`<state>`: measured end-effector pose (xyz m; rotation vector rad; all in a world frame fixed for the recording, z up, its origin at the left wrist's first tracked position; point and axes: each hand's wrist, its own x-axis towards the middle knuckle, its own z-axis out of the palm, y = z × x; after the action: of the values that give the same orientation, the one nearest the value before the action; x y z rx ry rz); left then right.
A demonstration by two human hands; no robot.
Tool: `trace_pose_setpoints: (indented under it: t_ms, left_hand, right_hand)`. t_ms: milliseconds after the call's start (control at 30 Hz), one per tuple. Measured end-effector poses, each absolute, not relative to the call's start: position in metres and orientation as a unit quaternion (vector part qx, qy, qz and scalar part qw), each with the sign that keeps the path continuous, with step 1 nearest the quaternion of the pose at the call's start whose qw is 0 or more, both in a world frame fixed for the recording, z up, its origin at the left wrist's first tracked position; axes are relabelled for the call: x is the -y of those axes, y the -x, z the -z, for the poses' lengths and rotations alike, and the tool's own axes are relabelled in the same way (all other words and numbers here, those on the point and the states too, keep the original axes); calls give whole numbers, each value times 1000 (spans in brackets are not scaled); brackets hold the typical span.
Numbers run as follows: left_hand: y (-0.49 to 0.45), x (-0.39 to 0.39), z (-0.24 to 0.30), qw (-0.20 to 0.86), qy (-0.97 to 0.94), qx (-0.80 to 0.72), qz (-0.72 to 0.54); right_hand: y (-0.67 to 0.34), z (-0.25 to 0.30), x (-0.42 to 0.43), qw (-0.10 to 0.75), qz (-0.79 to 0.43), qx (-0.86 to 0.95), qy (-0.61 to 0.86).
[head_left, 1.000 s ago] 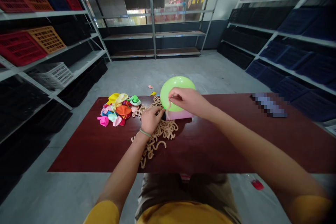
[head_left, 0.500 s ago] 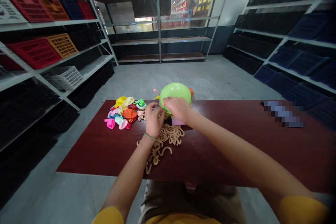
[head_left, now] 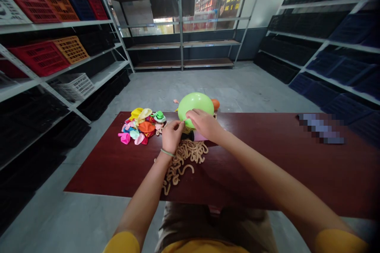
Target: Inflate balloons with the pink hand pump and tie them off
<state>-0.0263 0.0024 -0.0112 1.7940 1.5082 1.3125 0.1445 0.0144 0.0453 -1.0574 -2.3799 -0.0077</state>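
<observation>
An inflated light-green balloon (head_left: pixel 196 104) is above the far edge of the table, its neck end turned toward me. My left hand (head_left: pixel 172 135) is closed in a pinch at that neck. From the right, my right hand (head_left: pixel 204 124) reaches over the near side of the balloon, its fingers bent together at the neck beside the left fingertips. Below my hands is a pink and black object (head_left: pixel 199 136), partly covered. Nearer me lies a heap of tan curly strips (head_left: pixel 191 151). The exact grip on the neck is too small to make out.
A pile of limp coloured balloons (head_left: pixel 147 127) lies on the left of the dark red table (head_left: pixel 252 158). An orange rounded thing (head_left: pixel 215 104) shows behind the green balloon. A blurred-out flat item (head_left: pixel 320 127) is at the right. Shelves with crates (head_left: pixel 38 57) stand around.
The green balloon has shifted slightly left. My left hand has turned and its fingers have drawn into a tighter pinch; my right fingers have straightened somewhat over the balloon's near side.
</observation>
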Motion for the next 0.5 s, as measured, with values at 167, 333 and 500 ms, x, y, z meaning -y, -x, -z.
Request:
trace_pose_setpoints:
  t_ms: [167,333,500]
  left_hand:
    - [29,-10,18,330,-589,-545,-497]
    - [31,-17,19,467,-479,-526,-525]
    - [34,-18,12,544,-408,-500,-536]
  right_hand:
    - [-145,-41,-13,259,8,893,368]
    - [-143,-41,-17,217,56,909,350]
    - [-144,-42,-15,152,148,929,302]
